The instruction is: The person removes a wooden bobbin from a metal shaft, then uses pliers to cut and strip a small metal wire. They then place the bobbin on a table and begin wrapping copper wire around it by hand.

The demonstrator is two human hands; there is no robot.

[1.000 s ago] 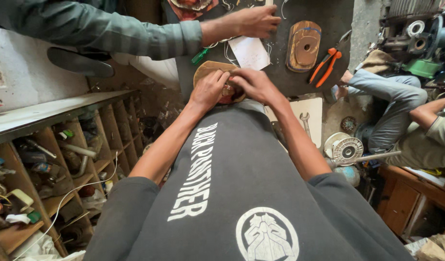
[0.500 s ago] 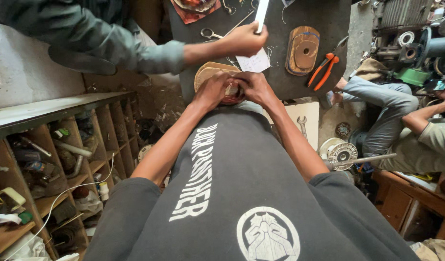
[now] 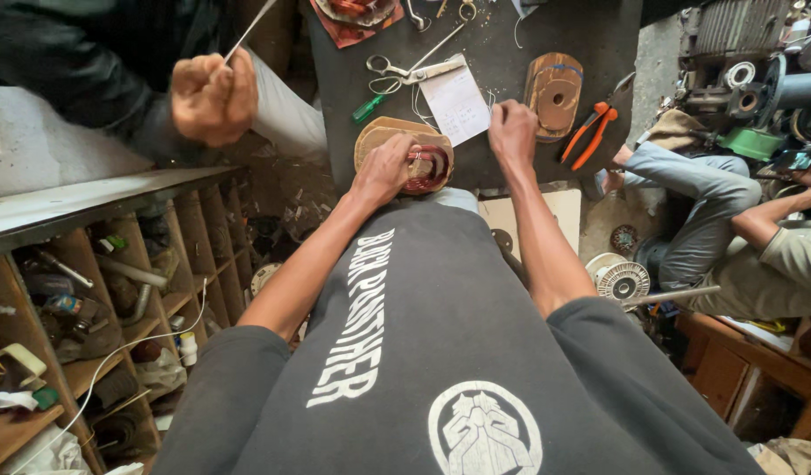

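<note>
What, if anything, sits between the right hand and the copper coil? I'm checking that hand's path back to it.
Nothing visible blocks it. The right hand rests on the dark table beside the white paper, and the copper coil under the left hand lies just past a bare strip of table.

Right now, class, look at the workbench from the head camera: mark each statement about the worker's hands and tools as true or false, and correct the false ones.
1. The left hand rests on the copper wire coil lying on an oval wooden former. True.
2. The right hand grips the orange-handled pliers. False: the pliers lie untouched on the dark workbench, to the right of that hand.
3. A pair of scissors lies beyond the white paper sheet. True.
4. The second wooden former stands on the shelves. False: it lies on the workbench, between the paper and the pliers.
5. A co-worker's hand holds a thin rod-like strip. True.
</note>
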